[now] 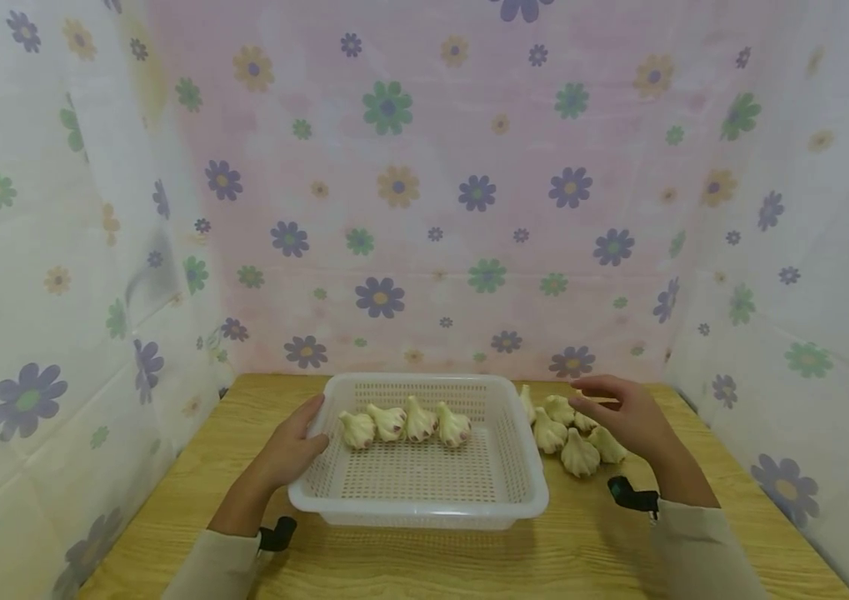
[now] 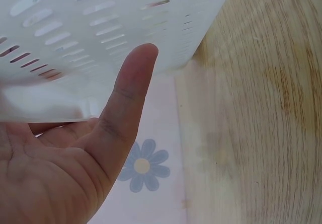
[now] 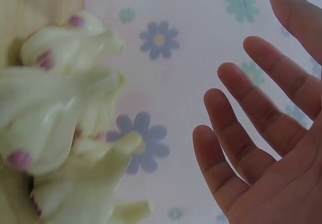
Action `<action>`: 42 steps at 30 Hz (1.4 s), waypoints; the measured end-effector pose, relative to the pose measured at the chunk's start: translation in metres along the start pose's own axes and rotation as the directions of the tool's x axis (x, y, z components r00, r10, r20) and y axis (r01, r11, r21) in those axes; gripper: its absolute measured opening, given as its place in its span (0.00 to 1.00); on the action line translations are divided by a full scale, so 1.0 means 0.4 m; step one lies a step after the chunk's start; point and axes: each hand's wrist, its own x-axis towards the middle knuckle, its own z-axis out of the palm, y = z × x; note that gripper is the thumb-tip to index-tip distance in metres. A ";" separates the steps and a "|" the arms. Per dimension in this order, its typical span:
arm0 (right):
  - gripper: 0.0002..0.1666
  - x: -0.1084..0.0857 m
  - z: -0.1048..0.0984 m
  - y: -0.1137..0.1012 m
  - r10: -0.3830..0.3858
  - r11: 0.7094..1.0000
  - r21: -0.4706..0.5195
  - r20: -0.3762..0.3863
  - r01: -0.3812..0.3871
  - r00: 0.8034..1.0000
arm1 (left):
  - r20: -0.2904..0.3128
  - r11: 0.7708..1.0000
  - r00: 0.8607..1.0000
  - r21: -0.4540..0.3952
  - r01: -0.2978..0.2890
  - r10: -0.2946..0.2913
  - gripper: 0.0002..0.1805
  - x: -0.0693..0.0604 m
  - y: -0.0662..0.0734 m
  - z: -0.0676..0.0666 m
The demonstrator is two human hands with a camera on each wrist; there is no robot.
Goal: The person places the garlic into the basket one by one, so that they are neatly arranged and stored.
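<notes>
A white slotted plastic basket [image 1: 418, 504] stands on the table, with a row of several garlic bulbs [image 1: 420, 419] toward its back left. My left hand [image 1: 291, 446] grips the basket's left side; in the left wrist view the thumb [image 2: 132, 78] lies along the slotted wall, and the other fingers are partly hidden by the rim. My right hand [image 1: 630, 417] hovers over a pile of garlic bulbs [image 1: 580, 454] to the right of the basket. In the right wrist view its fingers [image 3: 251, 118] are spread and hold nothing, apart from the nearby bulbs [image 3: 50, 113].
The wood-grain table [image 1: 394, 567] extends in front of the basket and out to both sides. Flower-patterned sheets [image 1: 431, 250] close off the back, left and right. A small black device [image 1: 277, 533] sits at the left wrist, another black device [image 1: 630, 496] at the right.
</notes>
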 end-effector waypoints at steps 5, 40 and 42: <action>0.30 -0.027 -0.023 0.049 0.076 0.997 -0.026 -0.011 -0.076 0.997 | -0.008 1.000 1.000 0.012 -0.009 0.009 0.42 0.004 0.000 -0.001; 0.38 -0.086 -0.037 0.160 0.168 0.980 0.078 0.176 -0.184 0.970 | 0.003 1.000 1.000 0.014 0.000 0.000 0.43 0.001 -0.013 0.000; 0.38 -0.087 -0.038 0.164 0.169 0.979 0.081 0.179 -0.185 0.969 | 0.004 1.000 1.000 0.012 -0.001 0.001 0.42 0.000 -0.012 -0.001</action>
